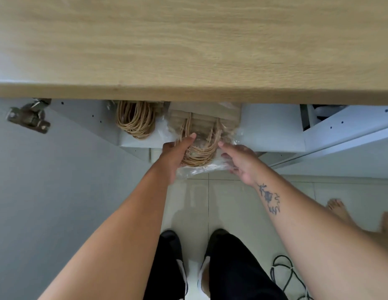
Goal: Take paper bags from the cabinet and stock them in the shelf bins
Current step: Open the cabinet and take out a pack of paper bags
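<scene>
Presently the task stands at its first step: the take from the cabinet [273,131], which lies open below the far wooden bench [188,50].

Item in hand: one bundle of paper bags [201,126], brown, with twine handles [199,154], sealed in clear plastic wrap [199,169]. It lies on the cabinet shelf, with its near end over the shelf's front edge and its far end hidden under the bench.

Left hand [175,154]: grasping the left side of the bundle, thumb [191,137] on top and the fingers curled beneath. Right hand [240,163]: grasping the right side, with some fingers seen through the wrap and curled under it. The frame is slightly blurred there, so the firmness of that hold is a judgement.

Stock left in the cabinet: a second bundle [135,119], just to the left of the first, untouched. Anything further back is hidden by the bench.

Assessment: nothing is shown as stocked. The shelf bins are not in view, so their fill cannot be told. Left to do, as judged: draw this bundle clear, carry it to the bins, open the wrap if the bags go in loose, and come back for the second bundle.

Also noted: the open door [48,180] with its hinge [29,118] at left, and a dark cable [284,276] on the tiled floor [232,202] at near right, a trip risk on the carry.
</scene>
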{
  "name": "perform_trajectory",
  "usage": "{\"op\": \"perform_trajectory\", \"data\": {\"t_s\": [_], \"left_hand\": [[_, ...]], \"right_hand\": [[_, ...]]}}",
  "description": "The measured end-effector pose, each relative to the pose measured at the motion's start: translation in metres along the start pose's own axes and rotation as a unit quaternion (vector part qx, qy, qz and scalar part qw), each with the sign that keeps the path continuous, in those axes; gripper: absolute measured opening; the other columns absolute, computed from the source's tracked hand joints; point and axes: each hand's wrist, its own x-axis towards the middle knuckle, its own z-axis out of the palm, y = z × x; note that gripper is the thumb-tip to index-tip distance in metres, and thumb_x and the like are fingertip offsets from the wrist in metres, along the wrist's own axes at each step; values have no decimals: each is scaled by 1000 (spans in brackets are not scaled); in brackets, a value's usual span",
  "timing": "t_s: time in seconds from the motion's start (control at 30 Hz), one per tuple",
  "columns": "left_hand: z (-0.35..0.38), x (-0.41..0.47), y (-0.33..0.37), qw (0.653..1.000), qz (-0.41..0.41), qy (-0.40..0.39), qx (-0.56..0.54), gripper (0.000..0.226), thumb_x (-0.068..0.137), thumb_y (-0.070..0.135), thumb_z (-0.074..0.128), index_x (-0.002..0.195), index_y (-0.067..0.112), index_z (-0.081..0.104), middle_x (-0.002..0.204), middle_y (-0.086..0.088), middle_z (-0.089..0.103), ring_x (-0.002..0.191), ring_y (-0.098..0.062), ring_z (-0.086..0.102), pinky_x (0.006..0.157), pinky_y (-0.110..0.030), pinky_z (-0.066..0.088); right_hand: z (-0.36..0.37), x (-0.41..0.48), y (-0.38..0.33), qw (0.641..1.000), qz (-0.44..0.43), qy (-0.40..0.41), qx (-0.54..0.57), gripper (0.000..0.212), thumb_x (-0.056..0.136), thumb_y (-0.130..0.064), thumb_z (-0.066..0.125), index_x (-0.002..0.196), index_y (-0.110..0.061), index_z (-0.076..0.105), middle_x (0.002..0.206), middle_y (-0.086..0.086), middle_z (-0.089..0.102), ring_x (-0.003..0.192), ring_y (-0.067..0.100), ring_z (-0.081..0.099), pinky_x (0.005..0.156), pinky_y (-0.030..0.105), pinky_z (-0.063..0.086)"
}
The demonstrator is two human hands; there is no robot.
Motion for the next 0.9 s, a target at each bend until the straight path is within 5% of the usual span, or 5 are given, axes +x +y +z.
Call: {"op": "perform_trajectory", "data": {"t_s": [0.23, 0.37, 0.43, 0.63, 0.9], "left_hand": [[-16, -13, -37, 994, -21, 9, -110, 97, 52, 63, 86, 132, 23, 50, 104, -6, 73, 87, -24, 59, 70, -36, 40], [-20, -9, -43, 989, -21, -15, -145, 63, 76, 49, 80, 123, 20, 49, 102, -4, 71, 88, -20, 66, 76, -35, 48], [-20, -8, -44, 988, -32, -38, -149, 85, 68, 51, 85, 135, 15, 48, 105, -6, 73, 86, -12, 71, 68, -32, 51], [-14, -6, -43, 989, -44, -55, -131, 25, 81, 43, 77, 91, 20, 71, 80, 3, 74, 79, -16, 62, 79, -30, 42], [-38, -27, -43, 989, -33, -4, -146, 17, 83, 26, 78, 86, 13, 68, 71, -1, 66, 60, -13, 56, 57, -26, 36]], "right_hand": [[-10, -14, 34, 997, 41, -53, -45, 41, 81, -52, 71, 107, -23, 57, 107, 0, 62, 91, 16, 60, 86, 34, 52], [-30, -4, 22, 992, 20, -69, -99, 90, 59, -78, 67, 130, -25, 54, 126, -4, 55, 112, 21, 54, 92, 37, 49], [-37, 2, 14, 995, 6, -54, -79, 100, 50, -81, 66, 129, -21, 55, 127, 0, 57, 110, 20, 55, 83, 34, 48], [-38, 17, -6, 1000, -11, -18, -4, 70, 71, -67, 65, 115, -13, 59, 111, 5, 65, 104, 19, 64, 74, 31, 47], [-17, 1, 10, 996, 43, -72, 32, 50, 83, -54, 66, 113, -15, 60, 116, 8, 63, 104, 25, 62, 89, 41, 52]]}}
